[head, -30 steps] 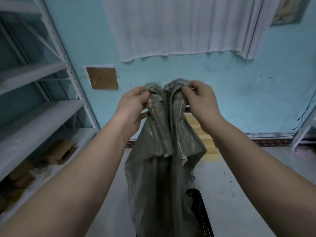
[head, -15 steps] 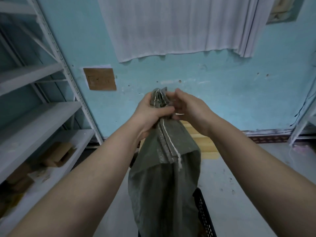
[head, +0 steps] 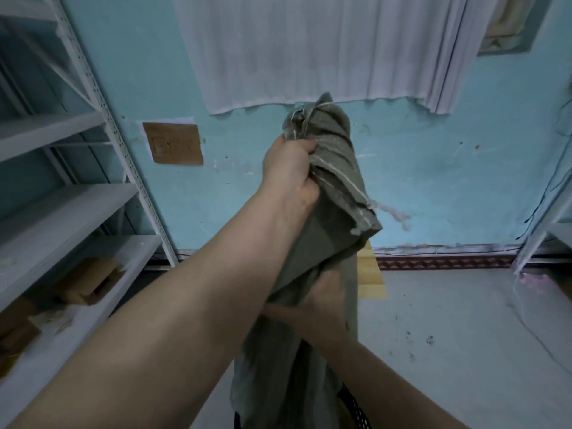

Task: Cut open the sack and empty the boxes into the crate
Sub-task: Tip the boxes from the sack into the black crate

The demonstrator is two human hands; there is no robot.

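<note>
Left grip (head: 289,164) clutches sack (head: 335,171) top, right grip (head: 318,308) lower; cardboard (head: 173,144) writing illegible.

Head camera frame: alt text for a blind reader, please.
A person's left hand grips the bunched top of a grey-green woven sack held before a turquoise wall; the right hand holds it lower down, above a black crate.

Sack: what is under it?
Only the mesh edge of a black crate shows under the sack. The rest, and any boxes, are covered by the sack and the right forearm.
</note>
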